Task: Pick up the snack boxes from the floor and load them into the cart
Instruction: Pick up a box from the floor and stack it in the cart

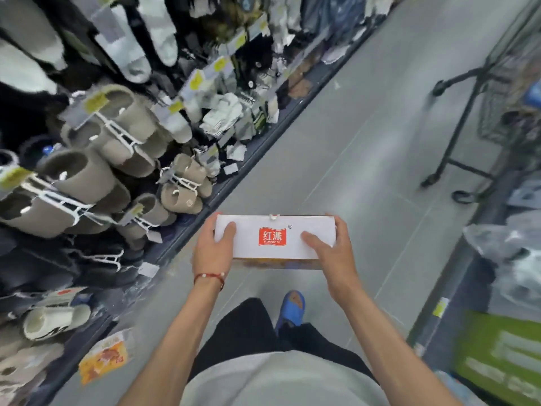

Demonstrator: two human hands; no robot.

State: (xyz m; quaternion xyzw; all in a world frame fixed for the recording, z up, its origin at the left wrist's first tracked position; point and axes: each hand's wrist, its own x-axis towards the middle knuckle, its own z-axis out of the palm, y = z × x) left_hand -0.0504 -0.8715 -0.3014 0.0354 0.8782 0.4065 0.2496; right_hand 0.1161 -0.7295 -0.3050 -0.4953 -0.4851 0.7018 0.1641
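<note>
Grey floor tiles point(366, 159) run down a shop aisle, seen from above past a blue slipper point(291, 307) on the person's foot. Closest to the camera, both hands hold a snack box point(275, 237) level in the air above the floor, its white top with a red logo facing up. The left hand point(212, 250), with a red string bracelet point(209, 277) on its wrist, grips the left end, thumb flat on top and fingers curled round the far edge. The right hand point(333, 256) clasps the right end the same way. An orange printed package point(104, 357) lies on the floor at the foot of the left shelving. Hanging slippers point(96, 159) fill that shelving. A green carton point(497, 358) sits low on the right. Farther off at the upper right stands the wire cart point(497, 92), well apart from the box; its contents are too blurred to tell.
</note>
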